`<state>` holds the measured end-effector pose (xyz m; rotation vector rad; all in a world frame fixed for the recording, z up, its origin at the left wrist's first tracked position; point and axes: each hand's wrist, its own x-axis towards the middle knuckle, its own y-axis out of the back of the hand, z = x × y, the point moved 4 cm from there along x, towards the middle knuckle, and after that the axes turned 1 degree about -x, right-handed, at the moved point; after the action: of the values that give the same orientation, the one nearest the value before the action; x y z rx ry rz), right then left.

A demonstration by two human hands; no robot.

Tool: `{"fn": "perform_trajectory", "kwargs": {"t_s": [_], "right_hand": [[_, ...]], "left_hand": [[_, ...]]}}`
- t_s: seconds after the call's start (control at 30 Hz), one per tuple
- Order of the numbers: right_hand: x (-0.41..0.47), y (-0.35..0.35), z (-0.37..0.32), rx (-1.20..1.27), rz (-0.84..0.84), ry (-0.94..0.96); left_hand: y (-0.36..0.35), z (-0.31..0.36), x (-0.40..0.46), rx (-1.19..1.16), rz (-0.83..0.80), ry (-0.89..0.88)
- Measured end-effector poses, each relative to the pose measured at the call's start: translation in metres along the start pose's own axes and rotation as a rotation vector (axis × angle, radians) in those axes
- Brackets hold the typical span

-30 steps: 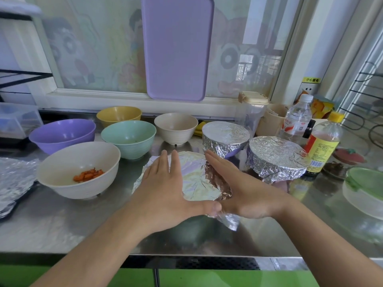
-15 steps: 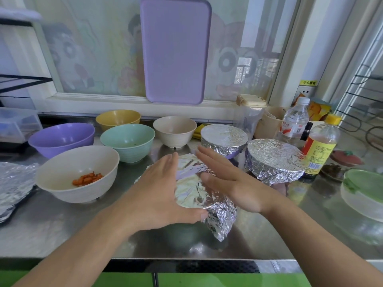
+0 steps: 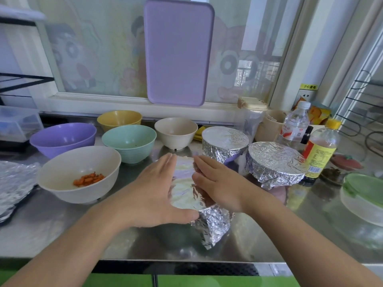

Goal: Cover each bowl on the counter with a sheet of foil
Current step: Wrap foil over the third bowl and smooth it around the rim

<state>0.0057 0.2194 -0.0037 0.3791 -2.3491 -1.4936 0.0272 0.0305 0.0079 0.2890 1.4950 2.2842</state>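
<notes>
- Your left hand [image 3: 154, 190] lies flat, fingers straight, pressing the foil sheet [image 3: 187, 190] against its bowl at the counter's [image 3: 51, 228] front centre; run it down below the rim.
- Your right hand [image 3: 219, 183], equally flat, presses the opposite side; tuck the loose flap [image 3: 213, 228] underneath.
- Room is tight: a foil-covered bowl [image 3: 273, 162] sits near your right wrist.

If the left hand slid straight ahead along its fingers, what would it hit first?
Probably the small beige bowl near the window; the left hand lies flat on the foil-covered bowl, fingers aimed that way. Depth is unclear, so it might pass over the bowl's rim.
</notes>
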Motion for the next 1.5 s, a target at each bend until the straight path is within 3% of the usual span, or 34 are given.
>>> {"fn": "perform_trajectory", "kwargs": {"t_s": [0.13,0.27,0.57,0.77,1.07,1.27,1.5], "right_hand": [[-0.021,0.006,0.007,0.158,-0.251,-0.087],[-0.025,0.009,0.011,0.156,-0.299,-0.047],[-0.028,0.002,0.013,0.032,-0.221,-0.039],[-0.031,0.006,0.009,0.044,-0.197,-0.042],[-0.042,0.005,-0.004,0.035,-0.15,-0.087],[-0.036,0.007,0.005,0.034,-0.134,-0.047],[-0.036,-0.005,0.01,-0.001,-0.02,-0.031]], "left_hand": [[-0.003,0.0,-0.005,0.008,0.009,0.024],[-0.015,-0.004,0.001,0.009,0.021,0.086],[-0.018,-0.004,0.002,0.082,0.14,0.01],[-0.017,-0.011,0.004,0.058,0.131,0.005],[-0.02,-0.007,0.003,0.025,0.09,0.144],[-0.026,-0.015,0.007,-0.063,0.243,0.066],[-0.019,-0.013,0.007,-0.009,0.185,0.043]]}}
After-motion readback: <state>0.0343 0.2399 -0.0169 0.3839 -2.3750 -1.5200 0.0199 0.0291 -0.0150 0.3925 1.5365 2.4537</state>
